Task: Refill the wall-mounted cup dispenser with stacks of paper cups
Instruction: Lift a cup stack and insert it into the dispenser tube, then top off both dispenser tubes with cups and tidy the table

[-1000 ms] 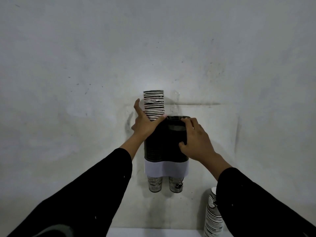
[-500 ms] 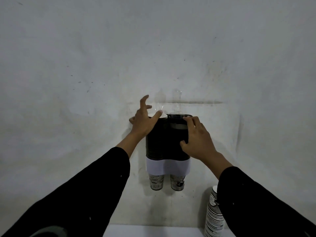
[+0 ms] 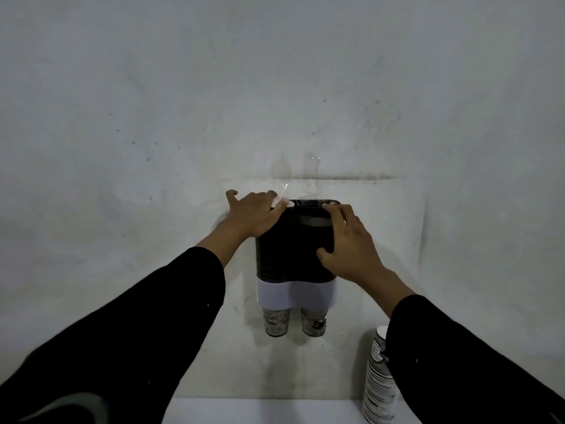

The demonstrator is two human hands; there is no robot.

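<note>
A black cup dispenser point(image 3: 287, 255) with a white lower band hangs on the wall. Two printed paper cups point(image 3: 276, 322) poke out of its bottom, side by side. My left hand point(image 3: 252, 217) lies flat over the left top opening, pressing on a white cup rim point(image 3: 286, 204) that just shows there. My right hand point(image 3: 348, 243) grips the dispenser's right front side, fingers over its top edge. A tall stack of paper cups point(image 3: 377, 377) stands on the surface at the lower right, partly hidden by my right sleeve.
The grey wall point(image 3: 275, 87) fills the view, with clear tape point(image 3: 312, 169) above the dispenser. A white countertop point(image 3: 260, 411) runs along the bottom edge below the dispenser.
The cup stack that stuck up from the left opening has sunk into the dispenser. My left hand followed it down and now lies flat on top. My right hand stayed put.
</note>
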